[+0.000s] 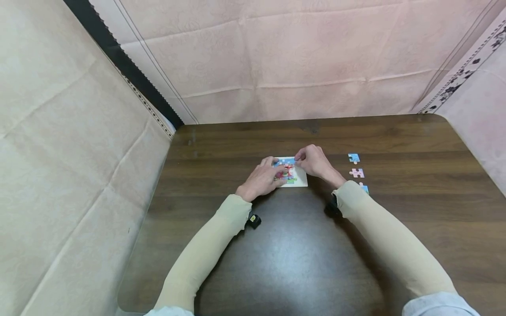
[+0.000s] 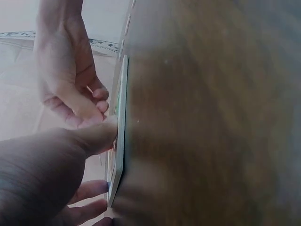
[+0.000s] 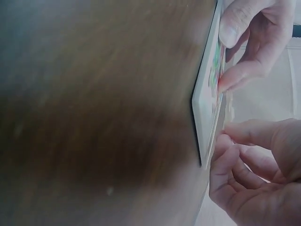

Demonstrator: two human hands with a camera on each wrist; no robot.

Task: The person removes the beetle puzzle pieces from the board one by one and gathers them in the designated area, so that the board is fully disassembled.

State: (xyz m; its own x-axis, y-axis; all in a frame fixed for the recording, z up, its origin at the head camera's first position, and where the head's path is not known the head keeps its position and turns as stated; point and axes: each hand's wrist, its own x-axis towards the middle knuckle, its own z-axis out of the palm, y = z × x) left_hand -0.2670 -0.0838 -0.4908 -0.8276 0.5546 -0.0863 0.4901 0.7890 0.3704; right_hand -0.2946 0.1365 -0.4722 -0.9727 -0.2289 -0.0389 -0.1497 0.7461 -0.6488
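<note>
Three loose jigsaw pieces wait off to the right: a blue piece (image 1: 353, 158) farthest out, a pink piece (image 1: 356, 173) in the middle, a blue-and-green piece (image 1: 365, 188) nearest, partly tucked behind the right sleeve (image 1: 395, 232). And the action is on the puzzle board (image 1: 301, 178), flat on the table (image 1: 229, 147) between the two hands! The left hand (image 1: 261, 177) lies over its left side, fingers spread, thumb and fingertips touching board and picture. Over at the far right part, the right hand (image 1: 314, 162) has its fingers curled in, tips drawn together; whether they pinch a piece, I cannot tell. The score so far? Colourful puzzle picture (image 1: 291, 175) fills the visible left and middle, while the right side shows plain white, so I'd call it well under way, with that bare stretch and those three pieces left. No exact count: the left hand covers too much. What's in the way? Mostly the person's own limbs: that sleeve reaches across beside the nearest piece. Dark wrist devices (image 1: 254, 220) sit clear of the board, and pale cloth (image 1: 300, 57) hangs beyond the table's far edge.
</note>
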